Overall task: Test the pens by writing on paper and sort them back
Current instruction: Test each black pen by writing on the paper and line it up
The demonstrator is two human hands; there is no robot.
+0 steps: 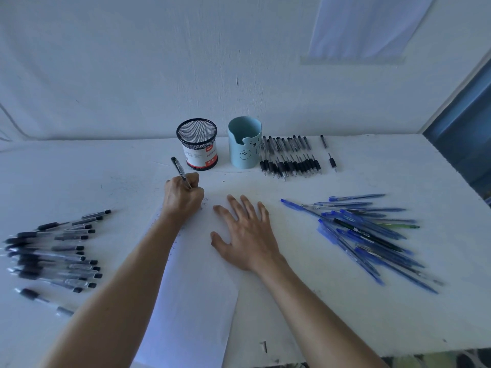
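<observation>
One pen (177, 167) clamped in left grip (183, 199) | right grip (248, 235) splayed flat on paper (196, 301)

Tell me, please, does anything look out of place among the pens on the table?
Yes. In the blue pen pile on the right lie one black pen and one green pen. Their colours do not match the others.

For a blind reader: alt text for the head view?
The left hand writes on paper with a black pen; the right hand lies flat nearby. Black pens lie left, blue pens right, mesh cup and blue cup behind.
</observation>
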